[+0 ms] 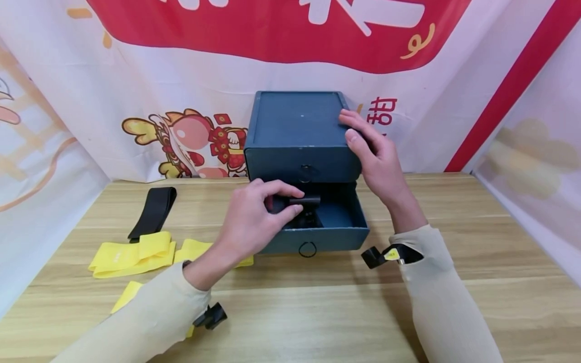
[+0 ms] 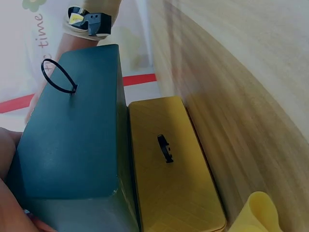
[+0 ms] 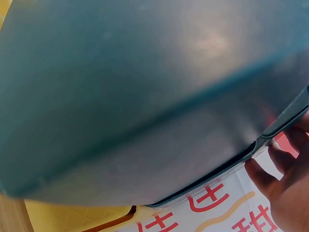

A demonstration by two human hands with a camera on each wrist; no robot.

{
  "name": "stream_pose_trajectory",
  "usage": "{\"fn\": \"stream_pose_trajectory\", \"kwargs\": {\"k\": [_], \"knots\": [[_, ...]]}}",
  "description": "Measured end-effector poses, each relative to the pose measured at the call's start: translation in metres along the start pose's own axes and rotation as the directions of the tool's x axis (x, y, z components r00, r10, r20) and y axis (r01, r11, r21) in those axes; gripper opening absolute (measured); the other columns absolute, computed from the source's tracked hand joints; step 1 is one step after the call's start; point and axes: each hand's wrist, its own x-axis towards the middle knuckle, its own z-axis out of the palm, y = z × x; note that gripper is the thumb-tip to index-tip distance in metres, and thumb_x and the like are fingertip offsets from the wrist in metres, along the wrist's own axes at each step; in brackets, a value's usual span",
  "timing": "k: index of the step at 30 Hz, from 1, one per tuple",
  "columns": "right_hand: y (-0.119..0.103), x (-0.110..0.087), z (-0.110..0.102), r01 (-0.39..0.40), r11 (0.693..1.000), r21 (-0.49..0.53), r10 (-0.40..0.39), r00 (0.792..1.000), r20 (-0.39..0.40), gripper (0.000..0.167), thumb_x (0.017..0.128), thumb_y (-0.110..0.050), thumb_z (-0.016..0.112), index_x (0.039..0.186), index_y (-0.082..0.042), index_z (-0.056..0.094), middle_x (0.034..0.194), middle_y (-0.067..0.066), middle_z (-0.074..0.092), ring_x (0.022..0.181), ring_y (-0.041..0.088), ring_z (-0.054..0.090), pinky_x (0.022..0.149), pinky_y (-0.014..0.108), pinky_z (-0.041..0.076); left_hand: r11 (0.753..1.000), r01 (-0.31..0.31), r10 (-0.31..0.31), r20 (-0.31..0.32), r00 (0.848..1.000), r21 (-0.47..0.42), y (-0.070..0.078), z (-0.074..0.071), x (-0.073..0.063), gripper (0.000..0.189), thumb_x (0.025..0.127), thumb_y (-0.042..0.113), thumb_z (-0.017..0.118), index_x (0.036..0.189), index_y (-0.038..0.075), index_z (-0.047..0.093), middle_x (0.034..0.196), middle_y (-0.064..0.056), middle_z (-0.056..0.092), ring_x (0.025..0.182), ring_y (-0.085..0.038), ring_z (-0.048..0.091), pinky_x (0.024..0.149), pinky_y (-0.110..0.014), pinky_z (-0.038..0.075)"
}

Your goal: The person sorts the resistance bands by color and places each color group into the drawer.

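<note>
A dark blue drawer box [image 1: 295,118] stands at the back of the table, its lower blue drawer [image 1: 336,239] pulled out. Over that drawer, my left hand [image 1: 247,217] pinches a small black cylinder [image 1: 310,200] between thumb and index finger. Other dark things lie in the drawer below, too shaded to make out. My right hand [image 1: 379,161] rests on the box's top right edge; its fingertips also touch the box in the right wrist view. Beneath the open drawer, the left wrist view shows a yellow drawer front [image 2: 174,193] with a black loop handle.
Left of the box lie a folded black strap [image 1: 153,212] and several yellow fabric bands [image 1: 131,257] on the wooden table [image 1: 290,312]. A printed curtain [image 1: 190,75] hangs right behind the box. The pulled-out drawer has a black ring handle [image 1: 307,249] on its front.
</note>
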Motion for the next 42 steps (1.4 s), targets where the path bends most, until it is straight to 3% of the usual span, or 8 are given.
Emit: {"fn": "stream_pose_trajectory", "kwargs": {"k": [5,12,15,19,22,29,36,42], "knots": [[-0.0008,0.0008,-0.0003,0.002,1.000,0.007,-0.002,1.000,0.001,0.047,0.111,-0.032,0.052,0.155,-0.015,0.056,0.167,-0.004,0.047,0.156,0.012,0.038,0.126,0.050,0.041,0.997,0.066,-0.067,0.022,0.998,0.044,0.0028,0.0000,0.0039,0.018,0.093,0.022,0.084,0.111,0.023,0.084,0.071,0.001,0.063,0.071,-0.019,0.053,0.068,-0.035,0.042],[-0.0012,0.0007,-0.0007,0.005,1.000,0.019,-0.005,1.000,0.001,0.047,0.111,-0.031,0.053,0.155,-0.015,0.056,0.167,-0.003,0.047,0.156,0.013,0.038,0.127,0.051,0.040,0.990,0.138,-0.139,0.036,0.990,0.038,0.0032,0.0013,0.0064,0.021,0.094,0.017,0.083,0.114,0.023,0.083,0.066,-0.003,0.061,0.068,-0.019,0.055,0.070,-0.035,0.042],[-0.0008,0.0002,-0.0012,0.010,1.000,0.021,-0.010,1.000,-0.002,0.048,0.110,-0.031,0.053,0.155,-0.014,0.056,0.167,-0.002,0.047,0.156,0.013,0.038,0.127,0.051,0.039,0.990,0.137,-0.138,0.036,0.990,0.029,0.0028,0.0021,0.0064,0.022,0.094,0.017,0.082,0.115,0.022,0.083,0.070,-0.003,0.065,0.068,-0.019,0.055,0.071,-0.034,0.042],[-0.0002,-0.0002,-0.0018,0.012,1.000,0.020,-0.012,1.000,-0.004,0.048,0.111,-0.031,0.053,0.155,-0.014,0.056,0.167,-0.002,0.047,0.156,0.013,0.038,0.127,0.052,0.039,0.993,0.117,-0.118,0.027,0.993,0.016,0.0020,0.0026,0.0059,0.023,0.094,0.016,0.082,0.116,0.021,0.083,0.097,-0.001,0.080,0.069,-0.017,0.056,0.071,-0.033,0.043],[0.0001,-0.0004,-0.0019,0.011,1.000,0.020,-0.011,1.000,-0.002,0.048,0.111,-0.031,0.053,0.155,-0.014,0.056,0.167,-0.002,0.047,0.156,0.014,0.038,0.127,0.053,0.039,0.994,0.109,-0.109,0.026,0.994,0.008,0.0009,0.0030,0.0054,0.024,0.094,0.015,0.082,0.117,0.020,0.083,0.114,0.000,0.081,0.072,-0.017,0.057,0.071,-0.033,0.045],[0.0007,-0.0001,-0.0017,0.007,1.000,0.013,-0.007,1.000,0.000,0.047,0.111,-0.031,0.052,0.155,-0.015,0.056,0.167,-0.002,0.047,0.156,0.014,0.038,0.126,0.053,0.040,0.992,0.130,-0.130,0.011,0.992,-0.006,0.0004,0.0042,0.0039,0.027,0.096,0.016,0.080,0.122,0.021,0.082,0.092,-0.003,0.074,0.075,-0.019,0.058,0.069,-0.032,0.045],[0.0008,0.0006,-0.0011,0.004,1.000,0.005,-0.004,1.000,0.003,0.047,0.111,-0.030,0.052,0.155,-0.016,0.056,0.167,-0.003,0.047,0.157,0.013,0.038,0.125,0.053,0.041,0.994,0.108,-0.109,-0.035,0.993,-0.023,-0.0004,0.0039,0.0015,0.026,0.097,0.015,0.079,0.122,0.020,0.082,0.117,-0.002,0.080,0.078,-0.018,0.060,0.067,-0.030,0.047],[0.0005,0.0008,-0.0006,0.000,1.000,0.010,0.000,1.000,0.008,0.047,0.111,-0.030,0.052,0.155,-0.016,0.056,0.167,-0.004,0.047,0.157,0.013,0.037,0.125,0.054,0.041,0.993,0.117,-0.118,-0.049,0.992,-0.028,-0.0002,0.0026,0.0002,0.025,0.096,0.018,0.080,0.121,0.021,0.082,0.095,-0.003,0.075,0.076,-0.018,0.059,0.063,-0.029,0.046]]}}
